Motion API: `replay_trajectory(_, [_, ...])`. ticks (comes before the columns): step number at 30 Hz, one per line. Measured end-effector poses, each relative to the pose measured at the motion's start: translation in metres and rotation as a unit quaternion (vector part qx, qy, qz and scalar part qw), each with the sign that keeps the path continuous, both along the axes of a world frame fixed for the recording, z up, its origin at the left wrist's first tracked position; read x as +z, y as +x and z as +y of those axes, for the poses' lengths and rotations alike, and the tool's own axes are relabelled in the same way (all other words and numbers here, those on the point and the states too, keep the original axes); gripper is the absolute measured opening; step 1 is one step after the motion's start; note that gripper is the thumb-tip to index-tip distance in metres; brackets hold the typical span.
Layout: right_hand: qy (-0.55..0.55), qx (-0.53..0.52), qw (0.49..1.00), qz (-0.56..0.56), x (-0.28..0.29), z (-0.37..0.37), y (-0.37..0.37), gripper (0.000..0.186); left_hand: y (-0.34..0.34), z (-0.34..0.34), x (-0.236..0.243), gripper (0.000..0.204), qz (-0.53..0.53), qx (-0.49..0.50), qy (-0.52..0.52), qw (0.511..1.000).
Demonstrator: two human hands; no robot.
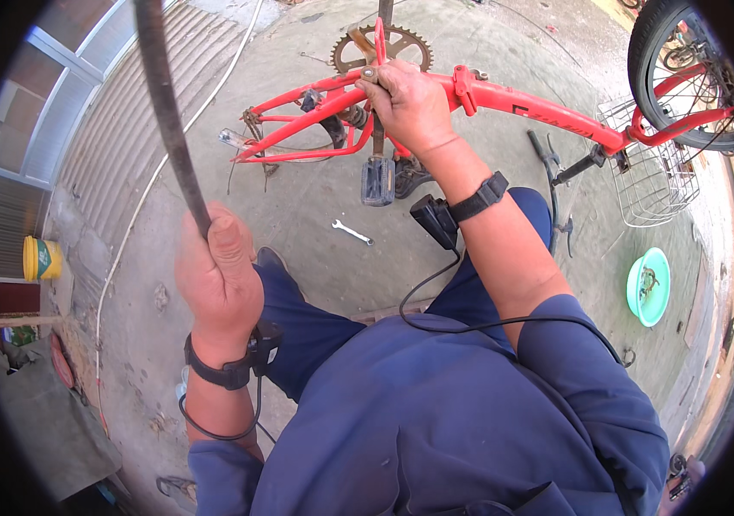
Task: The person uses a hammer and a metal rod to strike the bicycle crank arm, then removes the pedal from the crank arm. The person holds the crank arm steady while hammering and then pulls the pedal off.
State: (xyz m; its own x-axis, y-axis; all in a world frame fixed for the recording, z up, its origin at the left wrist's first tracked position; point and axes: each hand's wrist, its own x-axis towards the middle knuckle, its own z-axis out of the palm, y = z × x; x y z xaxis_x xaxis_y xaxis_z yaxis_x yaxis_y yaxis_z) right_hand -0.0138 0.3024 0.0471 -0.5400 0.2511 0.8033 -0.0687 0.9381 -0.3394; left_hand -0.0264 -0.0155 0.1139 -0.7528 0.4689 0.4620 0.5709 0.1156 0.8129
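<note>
Red tubular-metal bicycle frame (pixel 505 97) stood ahead, the right hand (pixel 412 105) clenched on it; the left hand (pixel 221 273) gripped a long, dark metal bar (pixel 166 103) — a slack hold risked it striking the right knuckles.

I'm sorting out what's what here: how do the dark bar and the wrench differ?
The bar is raised in the left hand; the wrench lies loose on the ground. The bar is dark, the wrench light and silvery. The bar runs out of view at the top, while the far shorter wrench shows whole. Both are slender.
</note>
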Motion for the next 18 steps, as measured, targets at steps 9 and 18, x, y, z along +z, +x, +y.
replay_trajectory(9, [-0.016, -0.003, 1.0, -0.017, 0.001, -0.001, -0.001, 0.012, -0.002, 0.008, -0.007, 0.037, 0.064, 0.017, -0.25, 0.966])
replay_trajectory(18, [-0.018, -0.005, 1.0, -0.003, 0.002, 0.0, -0.002, 0.015, -0.005, 0.023, -0.004, 0.035, 0.073, -0.013, -0.232, 0.97])
